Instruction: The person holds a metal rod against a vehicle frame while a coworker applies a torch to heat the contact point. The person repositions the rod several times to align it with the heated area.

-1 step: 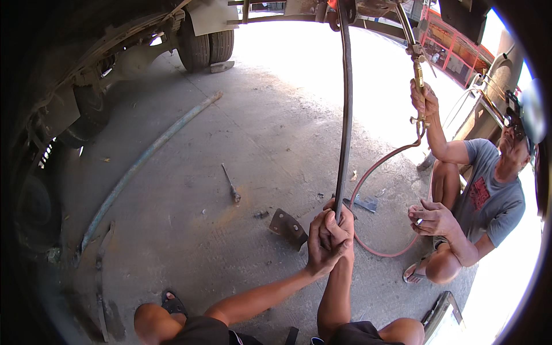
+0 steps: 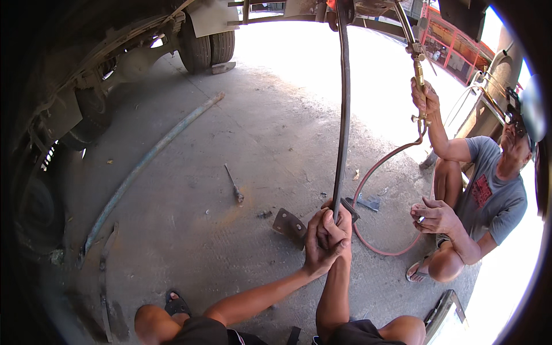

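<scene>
At the middle of the view, two hands close on one bar (image 2: 344, 115), dark and long, which rises almost upright from them to the vehicle (image 2: 69, 63) at the top edge. Clenched around its lower end is the right hand (image 2: 341, 223); the left hand (image 2: 318, 244) wraps against it from the left, its fingers folded over the grip, so the two touch. Beside the bar's upper end shows one orange glow (image 2: 332, 4).

To the right squats one co-worker (image 2: 491, 184), with one hand (image 2: 424, 98) raised around a torch (image 2: 418, 72) and the other (image 2: 432, 217) pinching one cigarette (image 2: 421, 219). One hose (image 2: 397, 151) loops down from the torch toward the floor (image 2: 172, 230).

Just left of the clasped hands lies one bracket (image 2: 289, 227), drilled with holes. Farther left come one thin rod (image 2: 236, 188) with a thick end, one long curved pipe (image 2: 152, 152) and one narrow strip (image 2: 103, 276). Right of the bar is one flat blue-grey piece (image 2: 368, 202). Two tyres stand side by side at the upper left, (image 2: 195, 50) and (image 2: 222, 46), with one wedge (image 2: 223, 68) near their base.
</scene>
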### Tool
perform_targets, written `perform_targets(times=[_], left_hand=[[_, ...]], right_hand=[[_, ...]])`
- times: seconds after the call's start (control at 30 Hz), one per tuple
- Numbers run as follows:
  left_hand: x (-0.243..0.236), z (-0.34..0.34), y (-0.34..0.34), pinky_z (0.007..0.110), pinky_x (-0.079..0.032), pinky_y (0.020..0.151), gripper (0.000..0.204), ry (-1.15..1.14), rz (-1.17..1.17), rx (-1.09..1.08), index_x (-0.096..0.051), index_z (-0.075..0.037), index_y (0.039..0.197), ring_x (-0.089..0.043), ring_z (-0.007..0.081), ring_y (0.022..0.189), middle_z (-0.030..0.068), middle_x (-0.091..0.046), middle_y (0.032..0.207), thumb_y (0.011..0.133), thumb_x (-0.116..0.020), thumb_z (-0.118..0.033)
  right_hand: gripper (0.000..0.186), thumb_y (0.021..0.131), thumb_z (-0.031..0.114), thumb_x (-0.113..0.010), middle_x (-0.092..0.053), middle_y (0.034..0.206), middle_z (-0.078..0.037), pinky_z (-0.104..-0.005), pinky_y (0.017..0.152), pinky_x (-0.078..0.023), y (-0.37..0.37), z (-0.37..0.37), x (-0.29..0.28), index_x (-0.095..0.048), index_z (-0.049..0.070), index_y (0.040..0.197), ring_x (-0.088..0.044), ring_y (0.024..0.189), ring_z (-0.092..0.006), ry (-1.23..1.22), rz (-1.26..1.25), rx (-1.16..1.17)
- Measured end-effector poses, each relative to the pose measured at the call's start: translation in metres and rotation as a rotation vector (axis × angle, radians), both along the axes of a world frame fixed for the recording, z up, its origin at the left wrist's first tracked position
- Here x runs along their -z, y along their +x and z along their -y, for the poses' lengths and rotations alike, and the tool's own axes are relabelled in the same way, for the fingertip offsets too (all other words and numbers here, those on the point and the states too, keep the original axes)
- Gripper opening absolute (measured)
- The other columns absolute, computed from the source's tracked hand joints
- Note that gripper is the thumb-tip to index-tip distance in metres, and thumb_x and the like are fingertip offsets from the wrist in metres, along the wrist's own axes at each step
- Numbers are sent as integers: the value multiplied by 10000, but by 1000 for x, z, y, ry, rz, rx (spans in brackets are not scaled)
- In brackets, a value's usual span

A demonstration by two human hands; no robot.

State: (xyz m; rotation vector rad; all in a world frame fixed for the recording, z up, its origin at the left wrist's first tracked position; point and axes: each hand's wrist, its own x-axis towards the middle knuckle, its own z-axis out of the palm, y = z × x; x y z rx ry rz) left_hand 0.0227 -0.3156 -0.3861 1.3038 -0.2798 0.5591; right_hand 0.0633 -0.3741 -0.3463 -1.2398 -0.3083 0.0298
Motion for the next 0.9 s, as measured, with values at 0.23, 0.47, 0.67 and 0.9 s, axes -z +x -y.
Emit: perform_targets(times=[0.23, 0.47, 0.67, 0.9], left_hand=[[-15, -93, -29, 420, -400, 1067, 980, 84, 20, -55, -367, 39, 1429, -484, 259, 1270, 165, -472, 1371, 778, -800, -553], [-18, -106, -43, 440, -376, 1084, 1018, 48, -81, -32, -324, 79, 1441, -461, 281, 1294, 197, -441, 1408, 779, -790, -539], [-22, -82, -50, 431, -411, 1038, 1024, 115, -121, -31, -271, 78, 1467, -492, 277, 1245, 199, -424, 1402, 803, -751, -537], [-50, -33, -40, 398, -553, 809, 1049, 101, -137, 38, -214, 41, 1489, -590, 261, 1050, 168, -440, 1294, 804, -710, -579]], right_hand=[[559, 981, 592, -514, -406, 657, 47, -241, 530, -317, -27, -92, -7, -509, 44, 868, -376, 611, -57, 107, 99, 60], [526, 1035, 541, -433, -393, 636, 50, -235, 486, -296, -40, -99, -7, -496, 56, 841, -355, 580, -46, 184, -77, -67], [482, 1043, 486, -456, -422, 648, 34, -250, 495, -338, -41, -73, -11, -500, 47, 850, -385, 583, -56, 217, -112, -109], [490, 1046, 499, -446, -398, 626, 51, -237, 469, -298, -32, -27, -35, -489, 54, 846, -338, 538, -39, 133, -12, -97]])
